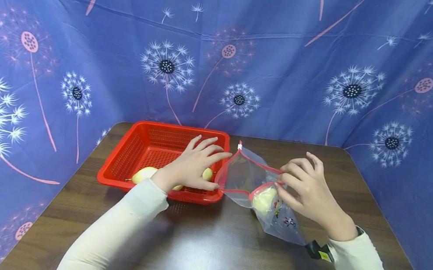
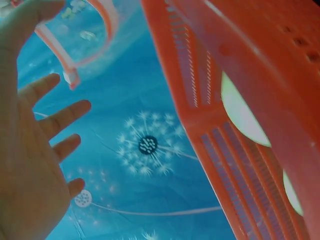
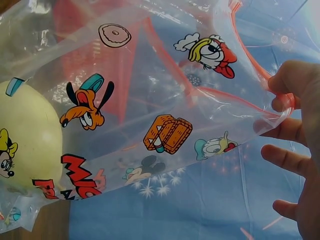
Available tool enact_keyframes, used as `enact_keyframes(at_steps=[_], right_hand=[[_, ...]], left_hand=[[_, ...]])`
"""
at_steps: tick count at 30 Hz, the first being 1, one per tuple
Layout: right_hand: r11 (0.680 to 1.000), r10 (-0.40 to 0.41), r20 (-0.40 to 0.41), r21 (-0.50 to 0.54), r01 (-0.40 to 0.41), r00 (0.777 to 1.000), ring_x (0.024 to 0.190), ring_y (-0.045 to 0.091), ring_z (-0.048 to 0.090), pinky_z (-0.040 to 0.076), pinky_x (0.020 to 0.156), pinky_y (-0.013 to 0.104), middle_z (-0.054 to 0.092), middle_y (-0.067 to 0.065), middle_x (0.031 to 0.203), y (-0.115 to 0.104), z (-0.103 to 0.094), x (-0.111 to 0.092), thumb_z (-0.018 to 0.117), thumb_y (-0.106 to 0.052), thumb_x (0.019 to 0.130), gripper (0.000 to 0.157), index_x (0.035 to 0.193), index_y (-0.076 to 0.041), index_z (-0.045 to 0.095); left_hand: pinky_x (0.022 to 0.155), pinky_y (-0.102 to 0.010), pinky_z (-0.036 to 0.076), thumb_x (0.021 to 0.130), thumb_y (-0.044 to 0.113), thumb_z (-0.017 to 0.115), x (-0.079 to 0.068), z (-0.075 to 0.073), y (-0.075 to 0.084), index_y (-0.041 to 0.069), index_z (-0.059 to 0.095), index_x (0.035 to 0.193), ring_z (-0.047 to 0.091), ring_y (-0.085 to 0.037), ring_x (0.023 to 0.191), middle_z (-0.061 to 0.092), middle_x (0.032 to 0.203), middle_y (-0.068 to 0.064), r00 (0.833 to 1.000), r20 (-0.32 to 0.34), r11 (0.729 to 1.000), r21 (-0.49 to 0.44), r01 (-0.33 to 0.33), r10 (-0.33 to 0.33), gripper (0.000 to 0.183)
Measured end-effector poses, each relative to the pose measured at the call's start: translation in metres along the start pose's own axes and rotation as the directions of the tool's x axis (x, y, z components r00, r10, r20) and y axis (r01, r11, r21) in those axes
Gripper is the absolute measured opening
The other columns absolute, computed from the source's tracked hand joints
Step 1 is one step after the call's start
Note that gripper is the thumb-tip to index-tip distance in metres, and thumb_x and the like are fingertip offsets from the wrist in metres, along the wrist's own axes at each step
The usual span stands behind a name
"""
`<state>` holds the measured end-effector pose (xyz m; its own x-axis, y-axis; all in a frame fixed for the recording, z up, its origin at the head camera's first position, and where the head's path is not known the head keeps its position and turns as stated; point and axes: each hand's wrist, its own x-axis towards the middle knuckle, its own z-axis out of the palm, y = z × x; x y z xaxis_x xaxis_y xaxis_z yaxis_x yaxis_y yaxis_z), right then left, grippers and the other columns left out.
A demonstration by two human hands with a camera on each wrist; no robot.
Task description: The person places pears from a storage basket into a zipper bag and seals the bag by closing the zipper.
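Observation:
A clear zip bag with red edging and cartoon prints stands with its mouth spread wide. Inside it lies a pale yellow pear, seen through the plastic. My right hand pinches the bag's red edge between thumb and forefinger, the other fingers apart, as the right wrist view shows. At the opposite side of the mouth is my left hand, fingers spread, its thumb right at the red edge. Under the left hand and wrist, yellow pears lie in a red basket, partly hidden.
The basket stands at the back left of the brown wooden table, its right rim beside the bag. A small black item with a yellow label is near the right cuff. Behind the table hangs a blue dandelion-print cloth.

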<state>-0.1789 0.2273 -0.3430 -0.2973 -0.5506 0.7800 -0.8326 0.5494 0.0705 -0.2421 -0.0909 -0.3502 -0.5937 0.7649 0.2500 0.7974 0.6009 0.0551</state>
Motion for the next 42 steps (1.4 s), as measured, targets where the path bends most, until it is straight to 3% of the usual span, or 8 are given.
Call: enact_keyframes(at_steps=[5,10,17,27,30,33,37,42], right_hand=[[1.0,0.0,-0.006,-0.003,0.0,1.0,0.087,0.032,0.056,0.027,0.091,0.073,0.063,0.004,0.085,0.0,-0.001,-0.001,0.048,-0.028,0.099,0.032,0.074,-0.015,0.062],[1.0,0.002,-0.008,-0.004,-0.002,1.0,0.088,0.031,0.056,0.027,0.091,0.073,0.063,0.003,0.086,-0.001,-0.002,-0.003,0.047,-0.03,0.1,0.033,0.075,-0.016,0.062],[1.0,0.009,-0.008,-0.001,-0.009,1.0,0.088,0.031,0.055,0.027,0.092,0.072,0.063,0.003,0.087,-0.003,-0.001,-0.004,0.047,-0.03,0.1,0.032,0.074,-0.017,0.061],[1.0,0.004,-0.005,0.004,-0.004,1.0,0.088,0.031,0.055,0.027,0.091,0.072,0.064,0.003,0.087,-0.004,0.001,-0.003,0.049,-0.028,0.099,0.03,0.075,-0.016,0.062],[1.0,0.002,-0.006,0.002,-0.002,1.0,0.088,0.031,0.055,0.027,0.091,0.072,0.064,0.003,0.087,-0.005,0.001,-0.004,0.048,-0.029,0.099,0.031,0.075,-0.016,0.063],[1.0,0.003,-0.01,-0.003,-0.003,1.0,0.088,0.032,0.055,0.028,0.091,0.072,0.064,0.003,0.087,-0.005,0.0,-0.005,0.048,-0.03,0.1,0.032,0.075,-0.016,0.063],[1.0,0.005,-0.009,-0.004,-0.005,1.0,0.088,0.032,0.055,0.027,0.091,0.072,0.063,0.004,0.087,-0.006,-0.001,-0.006,0.048,-0.029,0.099,0.031,0.075,-0.016,0.063],[1.0,0.007,-0.005,-0.006,-0.007,1.0,0.088,0.032,0.055,0.027,0.091,0.072,0.064,0.004,0.087,-0.005,-0.002,-0.006,0.049,-0.028,0.098,0.029,0.076,-0.016,0.063]], left_hand=[[0.114,-0.063,0.011,0.078,0.051,0.072,-0.002,0.002,-0.015,0.021,0.039,0.152,0.02,-0.034,0.146,0.044,0.146,-0.01,0.992,0.102,0.997,0.048,0.066,-0.071,0.087],[0.113,-0.064,0.01,0.076,0.05,0.072,-0.001,0.008,-0.027,0.02,0.037,0.152,0.02,-0.035,0.146,0.042,0.147,-0.011,0.969,0.212,0.989,0.098,0.108,-0.127,0.088],[0.112,-0.066,0.013,0.077,0.054,0.072,0.001,0.013,-0.032,0.02,0.032,0.155,0.021,-0.04,0.145,0.04,0.149,-0.016,0.885,0.425,0.972,0.209,0.108,-0.19,0.094],[0.114,-0.061,0.017,0.082,0.061,0.067,0.008,0.017,-0.035,0.021,0.03,0.156,0.028,-0.034,0.143,0.041,0.15,-0.011,0.798,0.565,0.92,0.392,-0.033,-0.212,0.092],[0.114,-0.059,0.02,0.082,0.062,0.067,0.01,0.021,-0.037,0.023,0.032,0.155,0.031,-0.031,0.141,0.044,0.147,-0.006,0.785,0.588,0.889,0.443,-0.113,-0.193,0.09],[0.114,-0.057,0.023,0.081,0.061,0.068,0.013,0.027,-0.039,0.026,0.034,0.154,0.035,-0.028,0.138,0.047,0.145,-0.002,0.788,0.595,0.869,0.463,-0.174,-0.159,0.087],[0.115,-0.055,0.023,0.081,0.056,0.069,0.016,0.036,-0.042,0.029,0.035,0.153,0.038,-0.027,0.137,0.048,0.147,0.002,0.781,0.616,0.861,0.449,-0.238,-0.105,0.084],[0.115,-0.054,0.023,0.079,0.052,0.074,0.018,0.041,-0.045,0.029,0.036,0.153,0.041,-0.027,0.135,0.051,0.145,0.003,0.783,0.617,0.864,0.437,-0.252,-0.083,0.086]])
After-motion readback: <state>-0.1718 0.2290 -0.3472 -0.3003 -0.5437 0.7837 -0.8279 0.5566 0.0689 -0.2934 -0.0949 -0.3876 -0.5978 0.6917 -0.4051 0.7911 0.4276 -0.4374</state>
